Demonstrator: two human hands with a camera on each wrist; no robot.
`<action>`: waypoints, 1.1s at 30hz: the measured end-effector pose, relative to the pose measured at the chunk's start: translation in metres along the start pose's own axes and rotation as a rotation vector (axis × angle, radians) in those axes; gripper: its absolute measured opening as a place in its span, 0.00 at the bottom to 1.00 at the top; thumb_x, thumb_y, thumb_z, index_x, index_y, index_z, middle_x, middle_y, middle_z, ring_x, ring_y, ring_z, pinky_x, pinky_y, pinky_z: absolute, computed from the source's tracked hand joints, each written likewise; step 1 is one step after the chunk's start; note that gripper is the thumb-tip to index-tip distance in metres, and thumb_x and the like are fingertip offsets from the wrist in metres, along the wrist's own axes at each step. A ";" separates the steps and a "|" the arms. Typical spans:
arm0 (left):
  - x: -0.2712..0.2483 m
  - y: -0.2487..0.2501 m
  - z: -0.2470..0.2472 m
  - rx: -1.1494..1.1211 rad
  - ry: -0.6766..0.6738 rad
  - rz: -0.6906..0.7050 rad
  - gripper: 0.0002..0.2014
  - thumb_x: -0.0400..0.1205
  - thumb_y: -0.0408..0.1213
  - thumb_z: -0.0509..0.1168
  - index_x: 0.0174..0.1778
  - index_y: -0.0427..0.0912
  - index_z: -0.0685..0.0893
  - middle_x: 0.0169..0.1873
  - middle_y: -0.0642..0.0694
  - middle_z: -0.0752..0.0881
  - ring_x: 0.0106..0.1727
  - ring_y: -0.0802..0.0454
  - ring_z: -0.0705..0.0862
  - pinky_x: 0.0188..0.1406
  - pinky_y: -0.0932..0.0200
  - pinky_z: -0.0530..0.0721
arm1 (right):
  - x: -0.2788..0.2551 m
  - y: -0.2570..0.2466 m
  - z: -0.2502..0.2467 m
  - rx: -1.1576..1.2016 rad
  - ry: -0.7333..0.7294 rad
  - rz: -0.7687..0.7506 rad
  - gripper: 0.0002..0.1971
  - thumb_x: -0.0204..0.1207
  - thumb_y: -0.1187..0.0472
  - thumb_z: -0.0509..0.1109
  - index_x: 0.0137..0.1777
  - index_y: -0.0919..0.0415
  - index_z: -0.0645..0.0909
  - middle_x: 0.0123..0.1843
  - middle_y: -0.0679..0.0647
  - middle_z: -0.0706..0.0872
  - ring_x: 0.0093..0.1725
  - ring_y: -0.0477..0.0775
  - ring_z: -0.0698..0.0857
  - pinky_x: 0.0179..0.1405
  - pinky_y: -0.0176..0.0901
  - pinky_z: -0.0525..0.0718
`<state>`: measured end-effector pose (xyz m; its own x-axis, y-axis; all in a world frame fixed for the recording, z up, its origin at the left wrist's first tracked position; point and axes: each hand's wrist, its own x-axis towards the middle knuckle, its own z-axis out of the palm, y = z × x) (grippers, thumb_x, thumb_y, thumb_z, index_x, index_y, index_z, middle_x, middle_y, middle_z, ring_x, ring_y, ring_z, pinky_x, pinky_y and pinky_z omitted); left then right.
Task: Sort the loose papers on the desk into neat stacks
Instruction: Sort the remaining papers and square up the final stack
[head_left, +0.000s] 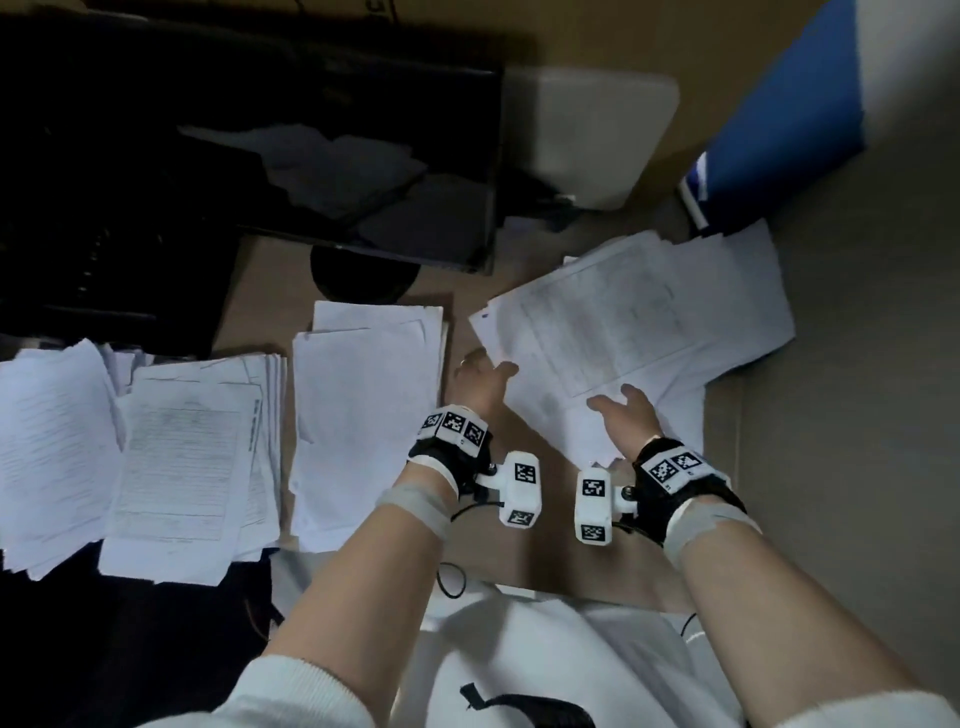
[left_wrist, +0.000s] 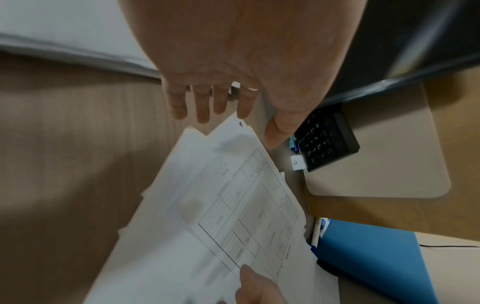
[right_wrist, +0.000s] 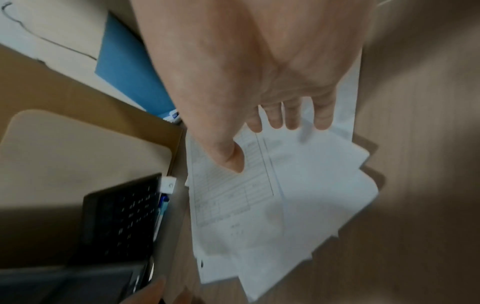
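A loose, fanned pile of white papers (head_left: 623, 322) lies askew on the right of the brown desk (head_left: 519, 545), with a printed table sheet (left_wrist: 249, 205) on top. My left hand (head_left: 485, 371) is open at the pile's left corner, fingers (left_wrist: 202, 107) straight and spread just beside the corner. My right hand (head_left: 618, 402) is open over the pile's near edge, fingers (right_wrist: 291, 115) straight above the sheets (right_wrist: 298, 185). Whether either hand touches the paper is unclear. Three rough stacks lie to the left: a blank-topped one (head_left: 363, 415), a printed one (head_left: 192, 457) and a fanned one (head_left: 47, 441).
A dark monitor (head_left: 311, 156) on a round base (head_left: 363, 275) stands behind the stacks. A beige pad (head_left: 587, 135) and a blue folder (head_left: 779, 130) lie behind the loose pile. A black keypad (left_wrist: 324, 137) sits near the pile's far corner.
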<state>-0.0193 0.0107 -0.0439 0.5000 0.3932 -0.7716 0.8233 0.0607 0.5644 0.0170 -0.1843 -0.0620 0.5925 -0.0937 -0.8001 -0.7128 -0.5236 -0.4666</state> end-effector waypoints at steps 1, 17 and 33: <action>0.003 0.004 0.008 0.014 -0.003 -0.008 0.34 0.82 0.43 0.69 0.83 0.43 0.66 0.82 0.39 0.66 0.78 0.40 0.72 0.75 0.49 0.73 | 0.005 0.000 -0.010 0.022 0.002 0.027 0.38 0.81 0.56 0.69 0.86 0.61 0.55 0.84 0.60 0.64 0.78 0.62 0.71 0.61 0.50 0.75; 0.090 0.077 0.051 0.387 0.122 -0.025 0.43 0.80 0.50 0.70 0.88 0.52 0.55 0.88 0.48 0.43 0.88 0.38 0.44 0.84 0.33 0.54 | 0.081 -0.033 -0.059 0.019 0.256 0.321 0.39 0.65 0.39 0.76 0.67 0.68 0.71 0.50 0.57 0.83 0.43 0.58 0.83 0.52 0.51 0.82; 0.102 0.072 0.065 0.661 0.015 -0.041 0.41 0.74 0.61 0.69 0.82 0.51 0.67 0.79 0.45 0.69 0.79 0.37 0.65 0.77 0.38 0.66 | 0.104 -0.033 -0.057 0.112 0.196 0.362 0.22 0.67 0.41 0.73 0.41 0.63 0.81 0.46 0.59 0.87 0.43 0.58 0.82 0.52 0.55 0.85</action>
<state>0.1083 -0.0044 -0.1012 0.4647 0.4153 -0.7820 0.8357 -0.4977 0.2322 0.1237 -0.2250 -0.1077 0.3489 -0.4199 -0.8378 -0.9180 -0.3332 -0.2153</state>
